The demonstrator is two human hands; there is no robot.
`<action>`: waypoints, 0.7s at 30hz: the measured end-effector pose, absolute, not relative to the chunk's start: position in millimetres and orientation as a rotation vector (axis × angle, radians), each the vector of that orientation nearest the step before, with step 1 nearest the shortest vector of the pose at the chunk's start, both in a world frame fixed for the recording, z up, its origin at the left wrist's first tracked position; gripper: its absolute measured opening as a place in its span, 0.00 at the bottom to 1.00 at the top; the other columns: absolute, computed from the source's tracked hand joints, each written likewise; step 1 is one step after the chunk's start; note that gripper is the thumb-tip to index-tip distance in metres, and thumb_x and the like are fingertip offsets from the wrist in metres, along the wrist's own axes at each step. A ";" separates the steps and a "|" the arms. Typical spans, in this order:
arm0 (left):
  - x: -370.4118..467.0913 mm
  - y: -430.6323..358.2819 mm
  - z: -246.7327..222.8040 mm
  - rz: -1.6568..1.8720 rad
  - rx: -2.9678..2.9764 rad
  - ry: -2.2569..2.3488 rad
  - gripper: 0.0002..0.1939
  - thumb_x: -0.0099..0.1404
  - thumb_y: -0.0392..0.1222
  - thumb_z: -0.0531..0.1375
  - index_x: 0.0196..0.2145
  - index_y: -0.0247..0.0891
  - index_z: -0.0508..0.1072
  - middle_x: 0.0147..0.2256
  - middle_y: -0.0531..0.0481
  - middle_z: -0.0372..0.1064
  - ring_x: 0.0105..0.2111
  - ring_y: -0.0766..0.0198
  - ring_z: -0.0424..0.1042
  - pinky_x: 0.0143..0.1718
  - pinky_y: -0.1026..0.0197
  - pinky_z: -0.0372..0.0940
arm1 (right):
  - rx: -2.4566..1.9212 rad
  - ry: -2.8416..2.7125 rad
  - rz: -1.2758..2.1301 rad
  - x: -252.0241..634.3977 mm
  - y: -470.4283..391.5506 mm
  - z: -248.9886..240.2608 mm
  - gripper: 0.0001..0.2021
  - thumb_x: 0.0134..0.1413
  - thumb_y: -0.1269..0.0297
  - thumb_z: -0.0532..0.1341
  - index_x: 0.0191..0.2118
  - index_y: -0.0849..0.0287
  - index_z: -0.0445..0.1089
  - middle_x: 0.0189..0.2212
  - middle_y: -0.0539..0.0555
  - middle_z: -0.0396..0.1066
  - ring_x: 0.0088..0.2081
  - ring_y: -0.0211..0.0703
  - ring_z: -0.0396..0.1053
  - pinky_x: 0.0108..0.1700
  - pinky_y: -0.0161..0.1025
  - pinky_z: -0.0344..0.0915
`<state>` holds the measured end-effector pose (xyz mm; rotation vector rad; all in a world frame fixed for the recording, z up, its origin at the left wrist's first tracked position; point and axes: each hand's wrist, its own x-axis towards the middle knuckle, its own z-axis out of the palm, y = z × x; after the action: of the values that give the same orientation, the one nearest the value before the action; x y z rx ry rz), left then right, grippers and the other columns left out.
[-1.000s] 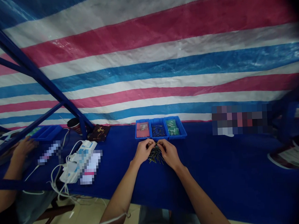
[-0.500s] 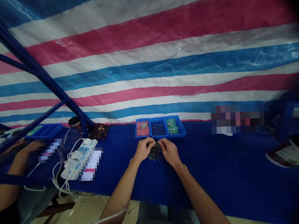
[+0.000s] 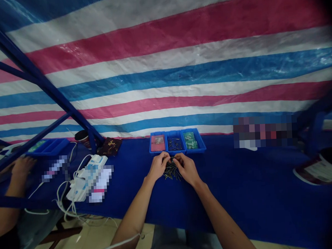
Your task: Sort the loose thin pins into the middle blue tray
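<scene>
Both hands meet over a loose pile of thin screws or nails on the blue tabletop. My left hand is closed in a pinch at the pile's far edge. Opposite it, my right hand pinches too, its fingertips almost touching the left ones. A tiny dark piece shows between the fingertips, too small to name. Just beyond stand a blue bin with a pink bottom, a middle blue bin with dark screws or nails, and a blue bin with a green bottom and pale small pieces.
To the left lie a white power strip with cables, a blurred phone-like object and a dark packet. A co-worker's hand is farther left near a blue tray. A cup-like container stands at right.
My hands stay over the pile with small finger movements, and a dark piece now shows between the fingertips. The co-worker's hand has moved left.
</scene>
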<state>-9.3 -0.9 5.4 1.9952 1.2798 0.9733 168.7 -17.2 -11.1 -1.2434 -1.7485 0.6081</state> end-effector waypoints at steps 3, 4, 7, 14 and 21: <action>-9.9 -0.2 4.6 0.996 1.996 1.258 0.10 0.73 0.41 0.52 0.36 0.38 0.70 0.30 0.52 0.74 0.29 0.66 0.70 0.35 0.66 0.60 | -1.226 -1.755 0.597 168.3 -17.4 -11.0 0.09 0.65 0.60 0.54 0.43 0.54 0.69 0.32 0.51 0.75 0.30 0.42 0.70 0.34 0.36 0.61; -10.1 -0.1 4.5 0.997 1.997 1.251 0.09 0.73 0.41 0.52 0.36 0.38 0.70 0.30 0.52 0.74 0.29 0.66 0.70 0.35 0.66 0.60 | -1.220 -1.753 0.593 168.4 -17.3 -11.0 0.09 0.66 0.60 0.54 0.43 0.54 0.70 0.32 0.51 0.75 0.31 0.42 0.71 0.34 0.36 0.62; -10.2 0.0 3.7 0.997 1.991 1.254 0.09 0.72 0.41 0.53 0.36 0.38 0.69 0.30 0.52 0.74 0.28 0.67 0.69 0.34 0.66 0.60 | -1.203 -1.748 0.587 168.3 -16.7 -11.5 0.10 0.66 0.60 0.53 0.43 0.54 0.71 0.33 0.52 0.75 0.33 0.43 0.72 0.35 0.36 0.63; -9.8 0.4 2.2 0.995 1.982 1.265 0.09 0.72 0.41 0.53 0.36 0.38 0.70 0.31 0.52 0.74 0.28 0.66 0.69 0.35 0.66 0.60 | -1.199 -1.764 0.560 167.7 -17.7 -10.0 0.11 0.67 0.60 0.53 0.44 0.54 0.72 0.36 0.52 0.76 0.34 0.43 0.72 0.37 0.36 0.64; -9.1 -0.5 4.2 0.978 2.003 1.284 0.09 0.72 0.42 0.53 0.36 0.38 0.70 0.31 0.52 0.74 0.29 0.66 0.70 0.34 0.66 0.60 | -1.246 -1.780 0.518 168.1 -20.1 -5.3 0.11 0.67 0.59 0.53 0.40 0.53 0.72 0.32 0.50 0.74 0.30 0.40 0.70 0.34 0.36 0.61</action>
<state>-9.1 -0.5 4.2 2.0025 1.2836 0.9785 168.1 -20.1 -5.3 -1.2465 -1.7798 0.5176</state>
